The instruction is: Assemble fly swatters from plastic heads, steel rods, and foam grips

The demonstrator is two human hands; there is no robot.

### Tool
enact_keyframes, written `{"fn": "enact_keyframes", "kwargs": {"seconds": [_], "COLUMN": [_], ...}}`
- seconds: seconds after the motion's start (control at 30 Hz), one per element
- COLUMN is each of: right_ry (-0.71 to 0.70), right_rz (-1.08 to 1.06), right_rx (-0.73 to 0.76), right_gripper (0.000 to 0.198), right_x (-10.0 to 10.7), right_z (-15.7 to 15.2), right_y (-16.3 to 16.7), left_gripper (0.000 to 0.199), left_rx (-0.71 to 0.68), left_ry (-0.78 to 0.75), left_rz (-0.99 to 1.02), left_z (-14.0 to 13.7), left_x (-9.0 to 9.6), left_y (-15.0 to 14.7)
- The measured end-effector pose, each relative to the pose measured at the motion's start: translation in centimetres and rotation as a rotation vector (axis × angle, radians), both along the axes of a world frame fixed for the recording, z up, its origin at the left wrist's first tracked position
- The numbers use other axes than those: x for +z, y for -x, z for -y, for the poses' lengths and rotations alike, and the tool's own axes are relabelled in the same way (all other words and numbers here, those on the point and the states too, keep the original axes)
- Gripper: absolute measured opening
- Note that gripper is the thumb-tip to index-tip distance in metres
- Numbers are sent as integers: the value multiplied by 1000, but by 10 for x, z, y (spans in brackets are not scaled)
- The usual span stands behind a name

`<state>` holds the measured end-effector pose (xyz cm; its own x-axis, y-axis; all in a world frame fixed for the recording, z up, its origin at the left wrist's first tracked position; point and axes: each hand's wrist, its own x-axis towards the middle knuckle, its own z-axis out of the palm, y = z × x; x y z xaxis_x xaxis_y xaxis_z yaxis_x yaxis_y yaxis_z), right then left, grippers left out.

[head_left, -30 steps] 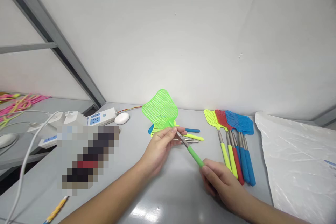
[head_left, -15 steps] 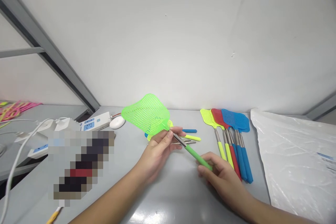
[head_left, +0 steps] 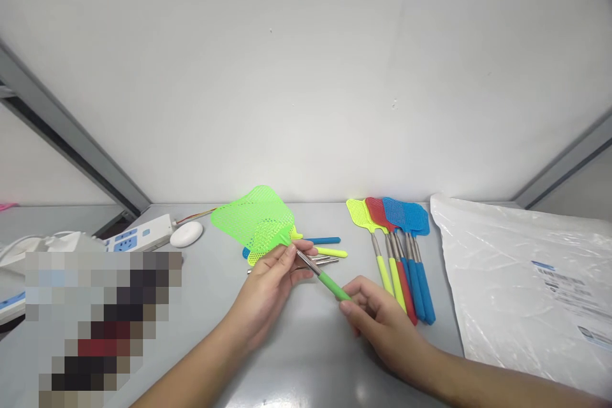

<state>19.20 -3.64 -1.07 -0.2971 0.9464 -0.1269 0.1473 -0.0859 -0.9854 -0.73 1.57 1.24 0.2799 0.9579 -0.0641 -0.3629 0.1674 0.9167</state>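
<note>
- Green fly swatter (head_left: 261, 220): held above the grey table (head_left: 306, 357), mesh head tilted to the left, metal shaft and green handle slanting down to the right.
- Left hand (head_left: 268, 290): fingers closed on the shaft just below the mesh head.
- Right hand (head_left: 377, 325): fingertips pinched around the lower end of the green handle.
- Loose swatters (head_left: 310, 248): a small heap on the table directly behind the held swatter; yellow and blue handles show.
- Row of swatters (head_left: 396, 248): 1 yellow, 1 red and several blue, side by side, just right of the right hand.
- Plastic bag (head_left: 521, 287): translucent, at the table's right edge.
- Power strip (head_left: 138, 239) and white round device (head_left: 186, 234): far left of the table.
</note>
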Motion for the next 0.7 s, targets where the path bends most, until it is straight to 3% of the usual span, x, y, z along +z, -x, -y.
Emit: {"fn": "enact_keyframes", "kwargs": {"seconds": [0.7], "right_ry": [35], "right_rz": [20], "right_rx": [1], "right_gripper": [31], "right_x": [-1], "right_z": [4], "right_y": [1], "left_gripper": [19], "left_rx": [156], "left_ry": [-67], "left_rz": [131], "left_z": [-11], "left_x": [12], "left_y": [14]}}
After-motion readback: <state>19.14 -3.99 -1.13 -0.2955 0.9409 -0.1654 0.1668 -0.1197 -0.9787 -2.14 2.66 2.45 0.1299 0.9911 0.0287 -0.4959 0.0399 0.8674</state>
